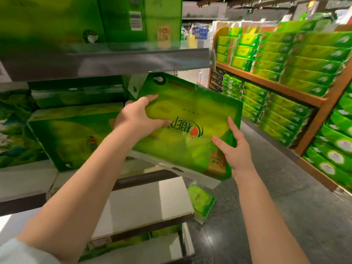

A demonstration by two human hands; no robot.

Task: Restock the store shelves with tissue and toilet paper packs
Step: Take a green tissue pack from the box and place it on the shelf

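Head view has us with left hand (pixel 140 116) and right hand (pixel 235 149) fingers wrapped on the green tissue pack (pixel 190 126), tilted at the shelf (pixel 106 60) mouth, so it could easily snag that edge and slip.

Grey speckled floor (pixel 285 216) runs along the aisle. Wooden rack (pixel 276 86) stands on the right, with an upright post (pixel 323 119) at its near end. White ledge (pixel 144 204) sits low in the foreground; a blurred metal shelf edge (pixel 114 60) crosses the upper left
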